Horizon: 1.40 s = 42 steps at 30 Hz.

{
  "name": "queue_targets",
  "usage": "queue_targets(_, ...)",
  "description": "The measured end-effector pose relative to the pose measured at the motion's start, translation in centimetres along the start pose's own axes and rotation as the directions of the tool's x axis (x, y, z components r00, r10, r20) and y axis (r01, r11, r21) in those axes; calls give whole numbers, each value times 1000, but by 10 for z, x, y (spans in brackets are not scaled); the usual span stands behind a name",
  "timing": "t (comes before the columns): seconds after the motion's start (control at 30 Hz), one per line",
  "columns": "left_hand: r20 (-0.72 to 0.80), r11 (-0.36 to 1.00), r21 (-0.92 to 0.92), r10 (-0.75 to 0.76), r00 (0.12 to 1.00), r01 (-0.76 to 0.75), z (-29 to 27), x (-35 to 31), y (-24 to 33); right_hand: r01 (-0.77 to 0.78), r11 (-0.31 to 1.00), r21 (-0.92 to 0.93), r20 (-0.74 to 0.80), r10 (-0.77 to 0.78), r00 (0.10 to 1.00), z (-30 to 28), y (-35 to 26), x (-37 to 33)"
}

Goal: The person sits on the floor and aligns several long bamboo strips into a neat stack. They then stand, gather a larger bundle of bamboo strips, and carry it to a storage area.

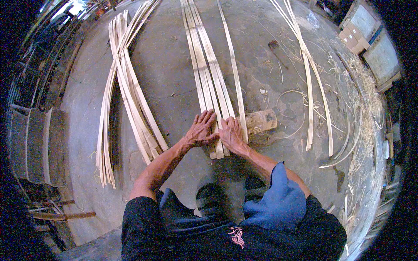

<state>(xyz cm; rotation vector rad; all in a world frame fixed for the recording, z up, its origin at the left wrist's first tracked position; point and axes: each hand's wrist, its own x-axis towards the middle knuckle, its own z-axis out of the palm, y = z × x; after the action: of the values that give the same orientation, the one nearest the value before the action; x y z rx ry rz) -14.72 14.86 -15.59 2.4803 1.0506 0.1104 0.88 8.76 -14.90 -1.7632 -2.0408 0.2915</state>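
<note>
Several long, pale, flat bamboo strips [206,78] lie side by side on the floor in front of me, their near ends just past my hands. My left hand [201,129] rests at the left edge of these strips, fingers stretched out and the thumb reaching across them. On the right edge, my right hand [232,135] presses down with bent fingers closed against the strips; its fingertips are partly hidden. One single strip [234,69] runs apart from the rest, just right of my right hand.
A crossed bundle of strips [124,74] lies to the left. Two or three more strips [308,87] lie at the right. A short log piece [262,121] sits beside my right hand. Curled shavings [368,104] pile along the right side. Curved dark panels [37,145] stand far left.
</note>
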Motion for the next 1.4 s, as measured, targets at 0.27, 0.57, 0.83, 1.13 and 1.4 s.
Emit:
queue_targets(0.27, 14, 984, 137, -120, 993, 117, 3, 3, 16, -102, 994, 39, -121, 106, 987, -12, 14, 12)
queue_targets(0.57, -4, 975, 117, -187, 982, 186, 7, 7, 24, -38, 948, 316, -3, 41, 999, 3, 39, 18)
queue_targets(0.83, 23, 976, 129, -182, 983, 178, 6, 5, 25, -62, 993, 97, 87, 53, 995, -3, 35, 22)
queue_targets(1.13, 59, 979, 106, -181, 982, 174, 5, 11, 26, -54, 984, -169, -126, 32, 991, 3, 44, 14)
queue_targets(1.4, -29, 990, 61, -126, 992, 128, 12, 11, 29, 13, 987, -159, -193, -44, 980, -5, 30, 14)
